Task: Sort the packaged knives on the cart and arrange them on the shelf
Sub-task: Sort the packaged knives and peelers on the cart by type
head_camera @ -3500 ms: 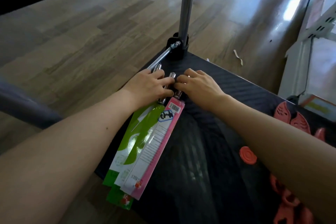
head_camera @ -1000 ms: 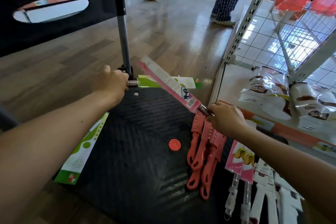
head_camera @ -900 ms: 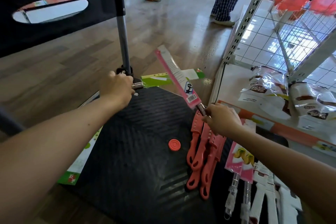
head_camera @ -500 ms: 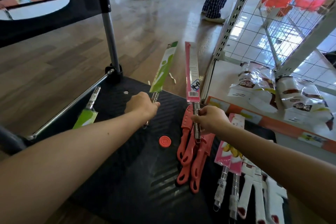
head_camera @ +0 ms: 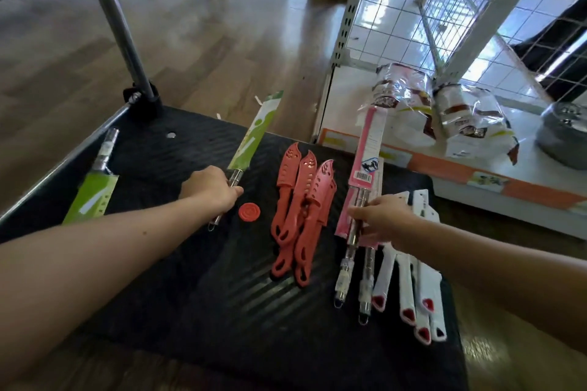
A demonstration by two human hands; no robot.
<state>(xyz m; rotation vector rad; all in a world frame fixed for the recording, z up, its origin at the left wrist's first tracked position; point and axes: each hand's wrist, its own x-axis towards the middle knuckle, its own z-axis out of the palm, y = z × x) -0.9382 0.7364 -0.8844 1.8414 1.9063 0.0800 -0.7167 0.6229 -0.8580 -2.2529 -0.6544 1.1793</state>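
The left hand (head_camera: 211,190) curls round the steel handle of the green-sleeved knife (head_camera: 254,140) near the middle of the cart (head_camera: 190,311). The right hand (head_camera: 381,219) clamps the pink-sleeved knife (head_camera: 365,155) over the pink pile (head_camera: 344,219) by the right edge. Each is best laid flat with its colour-mates, handles aligned. The sleeves look like stiff, glossy card and the handles are slim, round and probably slippery. The deck is ribbed black, and the red-sheathed knives (head_camera: 301,200) are matte plastic.

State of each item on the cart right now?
left hand, grips green-sleeved knife by handle
right hand, grips pink-sleeved knife by handle
second green knife, lying flat, untouched
red sheathed knives, piled, untouched
white-handled knives, lying side by side
red disc, flat on cart
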